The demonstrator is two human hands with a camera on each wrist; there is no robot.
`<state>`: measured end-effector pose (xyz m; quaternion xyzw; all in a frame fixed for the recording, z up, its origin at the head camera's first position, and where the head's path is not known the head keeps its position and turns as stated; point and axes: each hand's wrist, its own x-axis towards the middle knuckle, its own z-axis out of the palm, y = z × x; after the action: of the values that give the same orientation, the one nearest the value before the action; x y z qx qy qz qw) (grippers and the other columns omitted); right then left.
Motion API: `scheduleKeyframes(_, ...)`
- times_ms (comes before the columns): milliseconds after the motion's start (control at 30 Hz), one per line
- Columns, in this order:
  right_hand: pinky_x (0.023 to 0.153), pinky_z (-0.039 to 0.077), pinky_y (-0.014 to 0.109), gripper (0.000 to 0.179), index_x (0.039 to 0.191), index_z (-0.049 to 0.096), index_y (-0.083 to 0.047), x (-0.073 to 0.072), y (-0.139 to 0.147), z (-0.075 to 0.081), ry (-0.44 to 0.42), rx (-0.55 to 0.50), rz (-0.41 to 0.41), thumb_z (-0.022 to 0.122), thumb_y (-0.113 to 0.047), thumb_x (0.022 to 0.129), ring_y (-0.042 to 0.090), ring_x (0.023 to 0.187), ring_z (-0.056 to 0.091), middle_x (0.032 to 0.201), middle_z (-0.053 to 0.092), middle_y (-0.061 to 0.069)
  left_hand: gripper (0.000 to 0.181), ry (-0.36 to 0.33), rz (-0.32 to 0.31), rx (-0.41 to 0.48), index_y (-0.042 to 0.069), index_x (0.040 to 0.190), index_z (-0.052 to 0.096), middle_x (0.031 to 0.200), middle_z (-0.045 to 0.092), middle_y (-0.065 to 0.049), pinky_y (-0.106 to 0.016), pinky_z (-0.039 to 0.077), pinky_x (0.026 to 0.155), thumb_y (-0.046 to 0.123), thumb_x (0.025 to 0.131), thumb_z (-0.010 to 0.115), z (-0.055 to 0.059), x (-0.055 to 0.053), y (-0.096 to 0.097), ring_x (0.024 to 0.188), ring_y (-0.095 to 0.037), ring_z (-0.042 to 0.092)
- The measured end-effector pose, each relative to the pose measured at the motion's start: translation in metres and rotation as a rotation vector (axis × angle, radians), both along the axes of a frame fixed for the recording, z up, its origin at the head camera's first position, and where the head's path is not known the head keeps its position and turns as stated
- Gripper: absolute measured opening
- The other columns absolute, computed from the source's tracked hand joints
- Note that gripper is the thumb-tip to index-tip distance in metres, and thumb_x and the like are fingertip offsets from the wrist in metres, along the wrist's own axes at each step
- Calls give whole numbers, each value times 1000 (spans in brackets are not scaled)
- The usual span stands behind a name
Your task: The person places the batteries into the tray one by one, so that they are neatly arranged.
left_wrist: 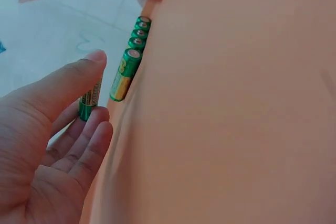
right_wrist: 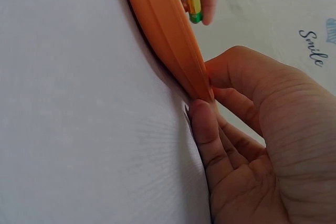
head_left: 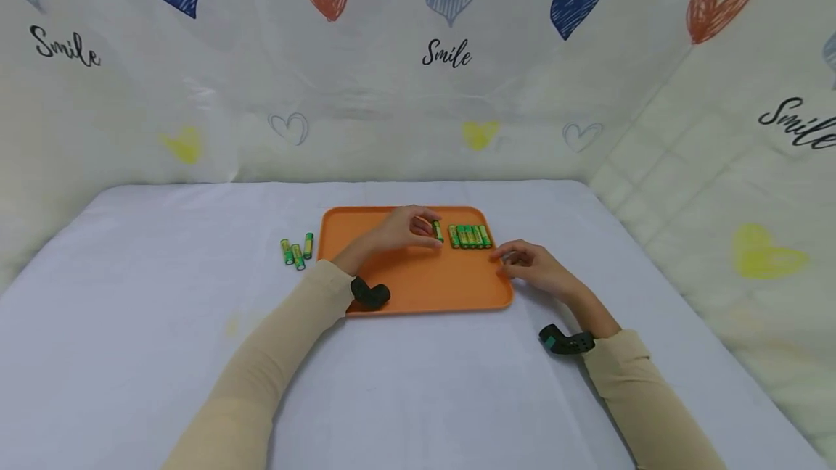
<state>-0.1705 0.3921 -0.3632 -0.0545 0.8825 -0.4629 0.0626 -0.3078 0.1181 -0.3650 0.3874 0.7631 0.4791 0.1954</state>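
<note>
One green-and-yellow battery (head_left: 438, 231) is sitting above the orange tray (head_left: 424, 281), toward its far side, with the thumb and fingers of the left hand (head_left: 398, 231) clamping it; whether it is touching the tray is hard to tell. Just to its right, five more batteries (head_left: 469, 236) are lining up side by side on the tray, and three loose batteries (head_left: 297, 257) are lying on the white cloth (head_left: 424, 383) past the left edge, making nine in all. The right hand (head_left: 538, 267) is pinching the tray's right rim. Two black wrist devices (head_left: 565, 341) and two beige sleeves (head_left: 255, 361) are showing, the sleeves running off the bottom edge. Behind, three "Smile" prints (head_left: 447, 54) are appearing on the wall sheet (head_left: 366, 78), the rightmost being cut off. In the left wrist view, the thumb is hiding part of the clamped battery.
</note>
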Motion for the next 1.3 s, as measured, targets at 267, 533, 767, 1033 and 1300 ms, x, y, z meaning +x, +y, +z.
scheduleKeyframes(267,74,46,22,31,116,59,-6,0,-1,0,-10,-3,-4,65,-17,87,20,91,50,120,59,14,56,-10,-34,-3,8,128,54,108,63,-7,-29,51,85,21,78,76,-7,-4,11,98,-17,60)
scheduleKeyframes(533,74,45,22,31,116,60,-6,1,-4,2,-9,-4,3,65,-17,88,18,90,51,119,59,14,55,36,-37,-42,10,127,55,106,63,-6,-27,51,84,25,78,75,-11,-5,21,96,-15,60)
scheduleKeyframes(767,74,45,22,31,116,60,-6,0,-2,2,-8,5,2,64,-17,88,18,90,51,119,59,14,54,56,-13,-72,10,128,55,103,64,-6,-27,51,84,25,80,74,-11,-5,25,94,-15,60)
scheduleKeyframes(1033,75,44,22,31,116,60,-5,0,-5,5,-14,12,-9,64,-17,88,19,92,50,120,59,14,56,40,-25,-84,9,130,52,104,63,-6,-26,50,84,24,80,74,-9,-6,25,95,-15,59)
scheduleKeyframes(1300,75,44,22,30,116,60,-5,0,-6,3,-12,21,-14,64,-16,88,19,92,50,120,59,14,65,-16,-49,-55,8,136,44,116,57,-9,-26,51,85,18,79,74,-9,-5,22,98,-17,58)
